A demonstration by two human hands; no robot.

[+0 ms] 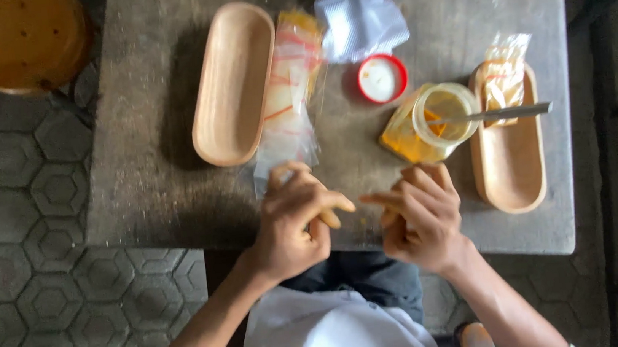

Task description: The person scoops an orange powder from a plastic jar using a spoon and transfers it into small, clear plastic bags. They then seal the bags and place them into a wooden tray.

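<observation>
We see two bare hands over the near edge of the grey table (pixel 159 204), close together, fingertips almost meeting. The left hand (pixel 293 225) has its grip loosely curled with fingers half bent, and the right hand (pixel 419 219) the same; whether either pinches something small we cannot tell.

Nearest the left hand lies a clear plastic packet (pixel 287 99) with orange and red contents. Just beyond the right hand stands an open glass jar (pixel 430 121) of amber stuff, a metal spoon (pixel 498 113) resting across its mouth. Its red lid (pixel 382 78) lies apart, inside up.

We count two long wooden trays: the left tray (pixel 232 82) is bare inside, the right tray (pixel 511 167) holds a crumpled wrapper (pixel 503 69) at its far end. A white plastic bag (pixel 360 23) lies at the far side.

Open table surface lies left of the left tray and along the near edge. A round wooden stool (pixel 24 43) stands on the tiled floor (pixel 22 288).
</observation>
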